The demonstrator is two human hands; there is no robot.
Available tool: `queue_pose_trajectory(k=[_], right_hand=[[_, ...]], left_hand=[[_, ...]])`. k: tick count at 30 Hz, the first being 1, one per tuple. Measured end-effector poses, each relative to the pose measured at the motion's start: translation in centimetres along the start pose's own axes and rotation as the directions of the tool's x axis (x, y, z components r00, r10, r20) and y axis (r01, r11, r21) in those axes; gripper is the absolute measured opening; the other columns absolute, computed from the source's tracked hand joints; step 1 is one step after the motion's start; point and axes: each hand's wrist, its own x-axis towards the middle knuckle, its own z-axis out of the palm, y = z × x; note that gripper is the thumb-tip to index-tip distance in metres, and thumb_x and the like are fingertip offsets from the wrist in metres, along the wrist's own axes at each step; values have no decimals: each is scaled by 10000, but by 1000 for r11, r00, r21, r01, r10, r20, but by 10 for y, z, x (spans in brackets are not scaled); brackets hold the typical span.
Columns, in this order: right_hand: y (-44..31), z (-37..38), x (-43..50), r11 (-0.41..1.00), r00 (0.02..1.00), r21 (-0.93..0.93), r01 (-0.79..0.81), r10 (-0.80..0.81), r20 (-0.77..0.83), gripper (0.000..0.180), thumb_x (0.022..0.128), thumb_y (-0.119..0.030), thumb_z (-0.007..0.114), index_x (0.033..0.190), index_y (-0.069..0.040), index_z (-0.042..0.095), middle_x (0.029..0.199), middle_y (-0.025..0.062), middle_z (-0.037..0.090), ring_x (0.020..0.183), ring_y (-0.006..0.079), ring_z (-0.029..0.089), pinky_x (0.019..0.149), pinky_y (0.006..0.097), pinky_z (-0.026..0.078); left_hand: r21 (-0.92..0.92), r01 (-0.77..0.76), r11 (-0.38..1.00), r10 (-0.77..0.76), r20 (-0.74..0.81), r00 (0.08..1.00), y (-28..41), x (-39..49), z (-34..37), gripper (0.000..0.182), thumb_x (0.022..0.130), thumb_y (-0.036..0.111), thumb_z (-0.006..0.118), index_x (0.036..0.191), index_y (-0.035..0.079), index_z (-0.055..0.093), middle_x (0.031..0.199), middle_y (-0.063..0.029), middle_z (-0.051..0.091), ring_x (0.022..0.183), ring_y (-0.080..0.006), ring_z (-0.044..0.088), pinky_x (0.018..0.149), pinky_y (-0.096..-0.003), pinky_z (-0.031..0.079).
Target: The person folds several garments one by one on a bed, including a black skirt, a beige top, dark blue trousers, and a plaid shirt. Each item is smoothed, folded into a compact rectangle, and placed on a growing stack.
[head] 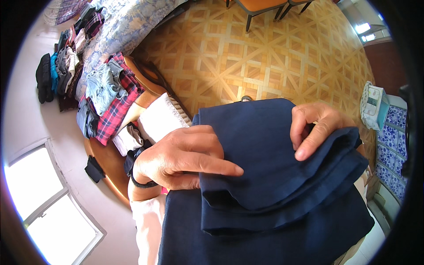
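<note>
A navy blue cloth garment (258, 139), folded into layers, lies before me, with a wider spread of the same dark cloth under its lower edge. My left hand (182, 155) grips its left edge, the index finger stretched over the top layer and the thumb lower at the side. On the right side, my right hand (319, 124) has its bent fingers on the upper layer, holding the fabric near the edge. Loose open folds show along the near edge of the garment. What kind of garment it is cannot be told.
A wooden sofa (149, 96) on the left bears a white cushion (162, 117), a red plaid cloth (116, 114) and light blue denim (102, 86). Clothing piles (63, 71) stand behind. Orange-seated chairs (261, 5) are beyond the parquet floor (232, 56). A tissue box (374, 102) sits at right.
</note>
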Motion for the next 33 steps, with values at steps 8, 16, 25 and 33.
queue_pose_trajectory(k=[8,16,25,33], right_hand=[[-20,-3,8,939,955,-213,271,-236,178,204,857,-217,672,1040,-157,743,960,57,610,770,157,532,666,263,397],[-1,-7,-20,995,920,-56,84,-56,388,513,767,-456,745,1160,-133,687,1204,131,535,1078,280,472,866,334,388],[25,-18,-51,999,957,41,4,-16,288,393,783,-112,693,1175,-109,670,1331,176,507,1289,362,386,1035,441,296],[15,-13,-52,948,979,-280,-154,183,84,448,771,55,635,1179,-127,664,1326,136,532,1311,344,380,1040,436,322]], left_hand=[[101,-262,960,267,-41,963,8,5,-15,180,827,53,582,883,2,746,859,-78,588,755,-197,542,668,-331,461],[-115,-25,993,46,181,982,16,-18,-2,421,906,399,583,1134,59,680,1287,-243,544,1218,-420,489,960,-513,393],[-34,80,996,-72,198,978,32,-33,4,386,863,144,531,1231,89,632,1333,-142,547,1307,-325,438,1086,-464,282],[46,83,996,-91,214,973,32,-23,-8,340,887,174,519,1189,120,664,1309,-145,565,1254,-335,493,1047,-469,345]])
